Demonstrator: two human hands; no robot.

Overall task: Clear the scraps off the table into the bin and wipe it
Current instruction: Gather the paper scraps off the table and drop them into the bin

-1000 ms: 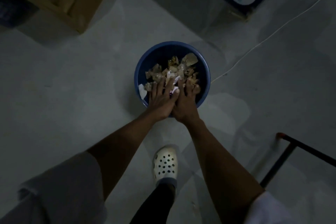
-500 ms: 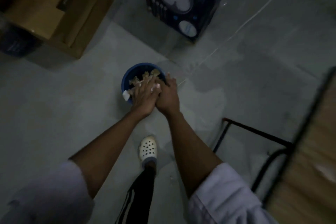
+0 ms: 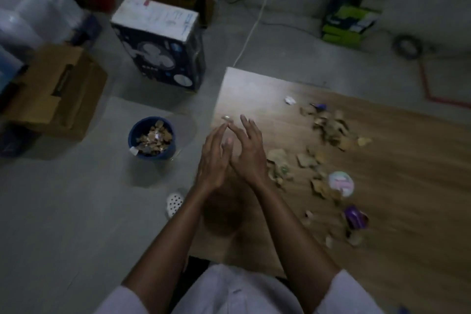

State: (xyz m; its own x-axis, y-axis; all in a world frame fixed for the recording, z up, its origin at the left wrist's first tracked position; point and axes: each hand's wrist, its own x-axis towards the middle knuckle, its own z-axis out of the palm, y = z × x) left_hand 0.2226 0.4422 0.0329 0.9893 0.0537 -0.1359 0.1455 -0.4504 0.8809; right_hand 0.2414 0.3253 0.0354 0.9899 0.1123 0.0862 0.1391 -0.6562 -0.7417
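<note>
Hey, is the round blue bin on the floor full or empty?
Mostly full: brown scraps pile up near the rim of the round blue bin, which stands upright.

- The scraps [image 3: 331, 132] on the tabletop [image 3: 413, 186] are smeared by motion blur, and their material cannot be told.
- The tabletop runs off the right and bottom edges.
- The left forearm [image 3: 168, 234] hides part of the white shoe [image 3: 174, 202].

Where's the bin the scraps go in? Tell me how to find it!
Start at the wooden table and look at the grey floor left of it. On the near side of the dark fan box stands the bin. It is the only round blue thing there, full of brown scraps.
</note>
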